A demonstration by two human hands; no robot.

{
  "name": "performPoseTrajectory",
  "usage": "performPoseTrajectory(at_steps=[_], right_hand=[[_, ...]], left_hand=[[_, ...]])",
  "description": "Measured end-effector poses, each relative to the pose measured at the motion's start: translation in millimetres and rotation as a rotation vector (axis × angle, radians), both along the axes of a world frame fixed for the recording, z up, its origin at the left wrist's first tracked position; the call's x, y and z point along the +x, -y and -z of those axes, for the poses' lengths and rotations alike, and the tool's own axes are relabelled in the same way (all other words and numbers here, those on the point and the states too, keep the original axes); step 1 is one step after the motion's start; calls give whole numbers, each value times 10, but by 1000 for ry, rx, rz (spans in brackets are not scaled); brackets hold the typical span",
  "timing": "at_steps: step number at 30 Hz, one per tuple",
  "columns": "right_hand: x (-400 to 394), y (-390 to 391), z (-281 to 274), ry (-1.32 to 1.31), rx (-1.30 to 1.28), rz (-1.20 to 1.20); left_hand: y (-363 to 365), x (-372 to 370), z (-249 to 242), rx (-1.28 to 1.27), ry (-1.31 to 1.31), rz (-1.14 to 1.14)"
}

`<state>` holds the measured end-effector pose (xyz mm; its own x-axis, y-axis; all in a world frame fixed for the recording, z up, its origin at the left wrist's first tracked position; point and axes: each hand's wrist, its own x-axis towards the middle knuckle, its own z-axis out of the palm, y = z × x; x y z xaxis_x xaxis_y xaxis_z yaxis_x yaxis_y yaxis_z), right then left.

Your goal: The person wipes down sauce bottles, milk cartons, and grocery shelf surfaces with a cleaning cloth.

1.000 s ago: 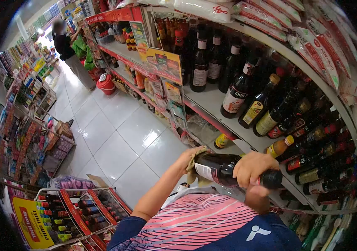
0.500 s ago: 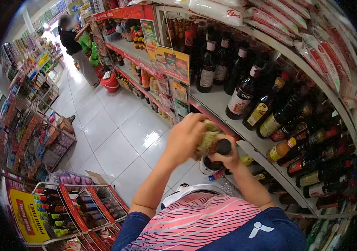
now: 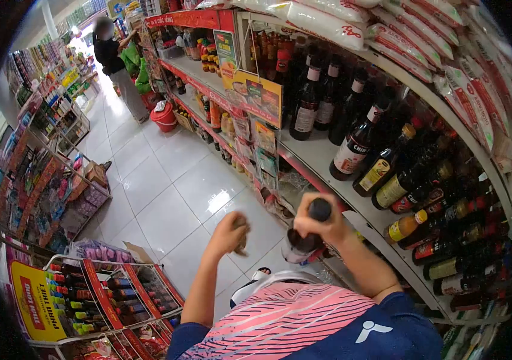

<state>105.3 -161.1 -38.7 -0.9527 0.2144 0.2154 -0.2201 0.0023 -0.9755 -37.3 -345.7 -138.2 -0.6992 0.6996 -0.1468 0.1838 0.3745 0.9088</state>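
My right hand (image 3: 323,219) is wrapped round the neck of a dark bottle (image 3: 301,241) with a black cap, held upright in front of my body, right of centre. To its left and apart from it, my left hand (image 3: 230,233) is closed round a brownish-green cloth (image 3: 241,234), which is blurred and mostly hidden by the fingers. Beyond the bottle, a shelf (image 3: 313,151) carries dark labelled bottles (image 3: 352,150) and a smaller orange bottle with a yellow cap (image 3: 406,227).
White and red bags (image 3: 409,45) lie on the upper right shelf. A bottle rack (image 3: 112,294) stands at the lower left. A person (image 3: 115,66) stands up the tiled aisle near a red bucket (image 3: 163,116). Another stocked rack (image 3: 39,174) lines the left side.
My left hand has moved left and down with the cloth, away from the bottle. My right hand still holds the bottle. The view has shifted slightly.
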Motion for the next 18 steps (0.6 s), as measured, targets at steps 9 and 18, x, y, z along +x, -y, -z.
performPoseTrajectory(at_steps=[9, 18], right_hand=[[-709, -755, -625, -124, 31, 435], [-1257, -1437, -631, -79, 118, 652]], left_hand=[[2013, 401, 1158, -95, 128, -714], [2386, 473, 1063, 50, 205, -822]])
